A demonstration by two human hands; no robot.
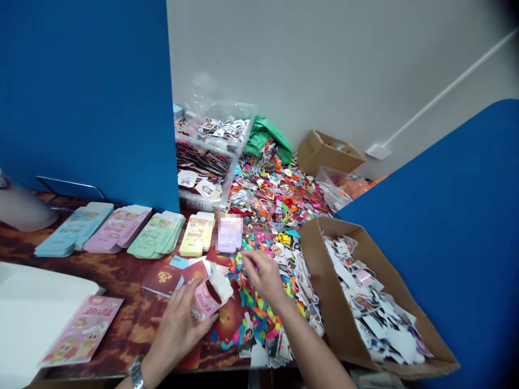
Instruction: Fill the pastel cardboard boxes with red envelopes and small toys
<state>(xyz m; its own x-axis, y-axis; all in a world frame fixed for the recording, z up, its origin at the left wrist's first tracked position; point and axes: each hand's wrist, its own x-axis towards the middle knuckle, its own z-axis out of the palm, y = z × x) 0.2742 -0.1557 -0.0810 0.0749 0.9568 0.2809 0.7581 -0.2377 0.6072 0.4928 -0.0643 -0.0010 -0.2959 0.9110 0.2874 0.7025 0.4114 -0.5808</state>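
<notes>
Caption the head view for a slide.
The left hand holds an open pink box; the right hand is over small bright pieces beside a cardboard box of printed cutouts.

Landmark: open pink box (205, 302). Left of it, past the left hand (176, 319), marbled tabletop (133, 302) offers a low path to the pink printed packet (87, 327). Beyond it, the green stack (156, 235) and yellow stack (197, 233) block low reach. Right of it: air gap, then right hand (263, 274); farther right, cardboard carton (324, 292) bars passage.
</notes>
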